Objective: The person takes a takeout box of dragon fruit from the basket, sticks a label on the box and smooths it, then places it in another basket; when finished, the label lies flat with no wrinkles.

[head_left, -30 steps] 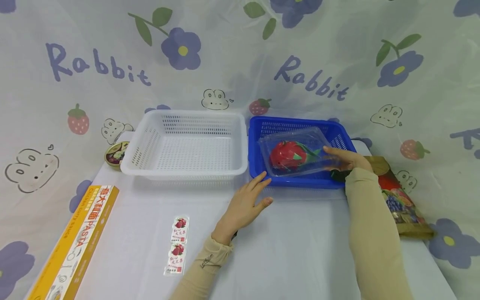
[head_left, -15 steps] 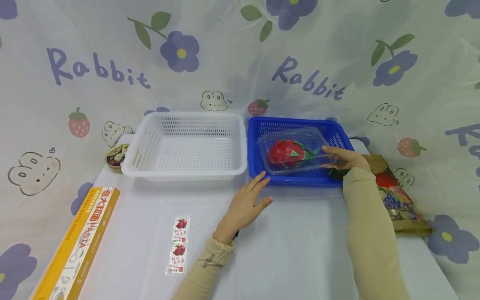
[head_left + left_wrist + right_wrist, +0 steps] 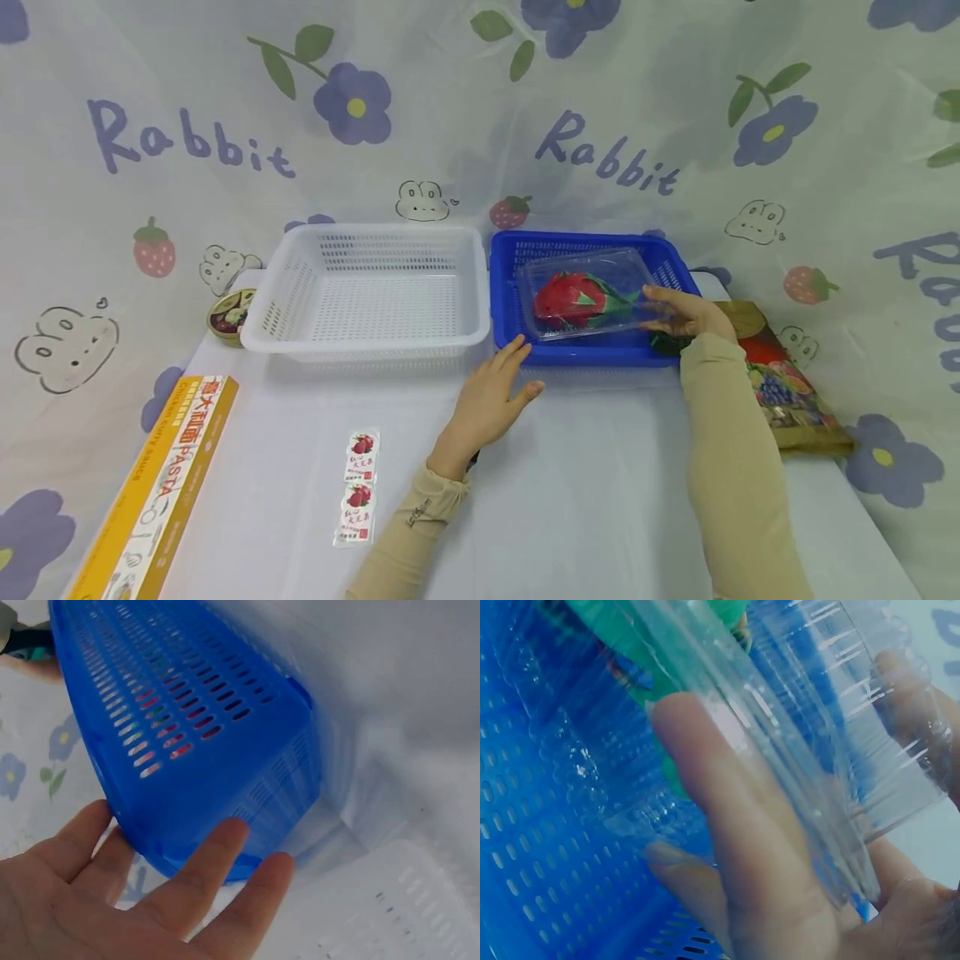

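Clamshell (image 3: 588,293) in right hand (image 3: 684,313) (over basket (image 3: 510,250))

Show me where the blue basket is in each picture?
Head view: blue basket sits right of centre, beside the white basket.
Left wrist view: it fills the upper left, above the left hand.
Right wrist view: its holed wall lies lower left.
Shared landmark: the slotted blue wall.

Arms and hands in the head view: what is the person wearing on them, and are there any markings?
Both arms wear snug beige sleeves reaching the wrists. The left sleeve carries small dark lettering near its cuff, too small to read. The right sleeve shows no marking. The left hand and right hand are bare, without gloves; no rings are visible.
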Demonstrator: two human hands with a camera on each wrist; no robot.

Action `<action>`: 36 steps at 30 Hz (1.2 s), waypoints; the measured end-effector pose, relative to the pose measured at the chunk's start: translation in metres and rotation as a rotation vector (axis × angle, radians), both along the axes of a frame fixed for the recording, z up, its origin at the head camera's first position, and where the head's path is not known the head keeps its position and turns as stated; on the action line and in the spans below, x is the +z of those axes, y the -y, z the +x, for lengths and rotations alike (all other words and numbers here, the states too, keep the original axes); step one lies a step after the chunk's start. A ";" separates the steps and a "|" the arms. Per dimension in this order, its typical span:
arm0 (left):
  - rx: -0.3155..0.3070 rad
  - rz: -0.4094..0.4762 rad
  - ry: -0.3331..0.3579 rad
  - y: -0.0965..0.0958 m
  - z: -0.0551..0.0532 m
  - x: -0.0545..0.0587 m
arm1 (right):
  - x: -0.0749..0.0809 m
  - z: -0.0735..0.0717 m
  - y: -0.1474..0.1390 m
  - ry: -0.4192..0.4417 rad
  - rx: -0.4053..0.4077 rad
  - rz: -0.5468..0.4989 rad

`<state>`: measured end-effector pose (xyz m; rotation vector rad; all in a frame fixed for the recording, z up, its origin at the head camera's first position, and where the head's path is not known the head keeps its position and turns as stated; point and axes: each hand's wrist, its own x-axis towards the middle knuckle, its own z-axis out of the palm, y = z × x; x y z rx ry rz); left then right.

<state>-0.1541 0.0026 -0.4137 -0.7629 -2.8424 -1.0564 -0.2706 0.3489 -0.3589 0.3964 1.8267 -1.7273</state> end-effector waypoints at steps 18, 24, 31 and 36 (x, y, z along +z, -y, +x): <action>0.254 0.081 -0.125 -0.018 -0.002 0.018 | 0.015 0.022 0.005 -0.108 -0.235 -0.164; 0.191 0.162 -0.142 -0.028 -0.009 0.026 | 0.020 0.034 0.007 -0.146 -0.340 -0.226; 0.119 0.376 0.115 -0.040 -0.031 0.035 | 0.030 0.050 0.014 -0.187 -0.362 -0.298; 0.158 0.531 0.244 -0.043 -0.045 0.042 | 0.040 0.062 0.023 -0.258 -0.343 -0.353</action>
